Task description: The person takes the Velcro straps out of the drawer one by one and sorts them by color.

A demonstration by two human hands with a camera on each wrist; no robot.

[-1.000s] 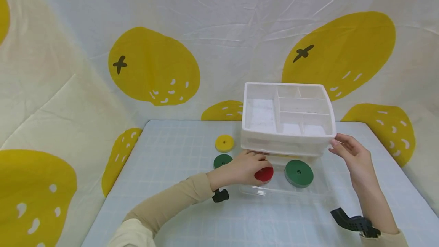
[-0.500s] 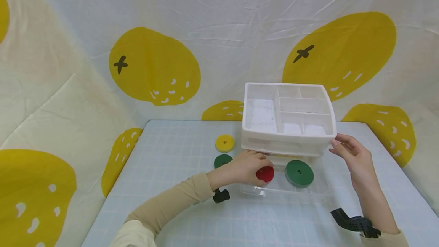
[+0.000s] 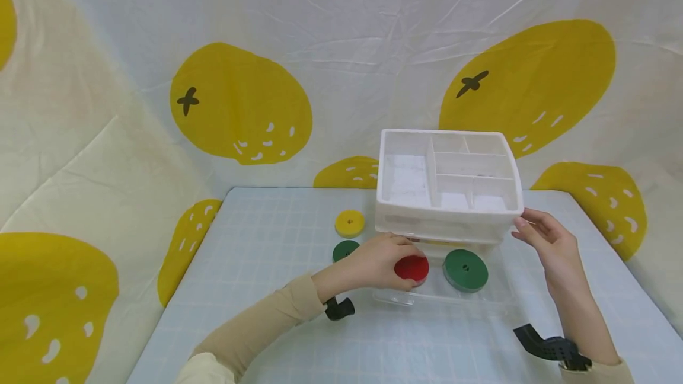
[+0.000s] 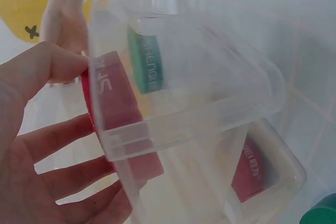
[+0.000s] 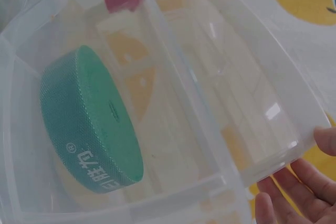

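Left hand (image 3: pixel 380 262) reaches into the pulled-out clear drawer (image 3: pixel 497 280) and grips the red roll (image 3: pixel 414 271) — thumb at the near rim, fingers at the far rim. The red roll sits in the left part of the drawer; the large green roll (image 3: pixel 465 270) lies to its right, flat and apart from it, with white lettering on its edge in the right wrist view. Right hand (image 3: pixel 555 248) rests its fingertips on the front right corner of the white organizer (image 3: pixel 448 219), fingers loosely bent. The organizer stands above and behind the drawer, its top tray divided into one wide compartment on the left and smaller ones on the right. On the desk (image 3: pixel 277 224), left of the organizer: a yellow roll (image 3: pixel 349 223) and, nearer, a small green roll (image 3: pixel 344 250) — partly covered by the left hand and forearm. Backdrop: pale cloth (image 3: pixel 363 88) printed with yellow fruit shapes.
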